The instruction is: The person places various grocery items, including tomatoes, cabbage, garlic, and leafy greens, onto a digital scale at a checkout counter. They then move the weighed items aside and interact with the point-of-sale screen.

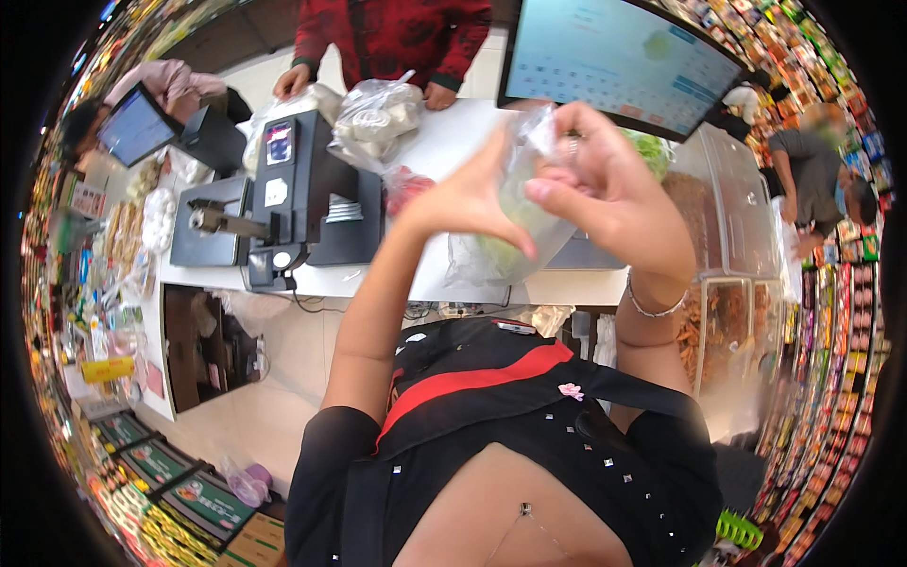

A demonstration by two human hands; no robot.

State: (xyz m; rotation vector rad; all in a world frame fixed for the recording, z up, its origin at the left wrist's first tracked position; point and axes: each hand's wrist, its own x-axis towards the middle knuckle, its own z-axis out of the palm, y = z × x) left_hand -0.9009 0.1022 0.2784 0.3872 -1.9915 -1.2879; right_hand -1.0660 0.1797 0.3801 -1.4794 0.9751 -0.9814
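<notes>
A clear plastic bag [521,230] with something pale green inside hangs upright above the white counter [425,266]. Its gathered top is pinched in my right hand [602,191], which wears a ring and has a bracelet at the wrist. My left hand [475,195] is at the bag's left side, thumb and fingers spread apart around it, somewhat blurred. Just left of that hand lies a bag with red contents [407,190]. Farther back sits a knotted plastic bag of whitish items [375,113]. Whether my left hand touches the bag's film is hard to tell.
A touch screen [616,64] stands at the back right, above leafy greens [648,152]. Clear food bins [737,205] are at the right. A black checkout machine [287,184] with a handheld scanner [227,221] occupies the left. Across the counter, a person in red [393,42] touches bags.
</notes>
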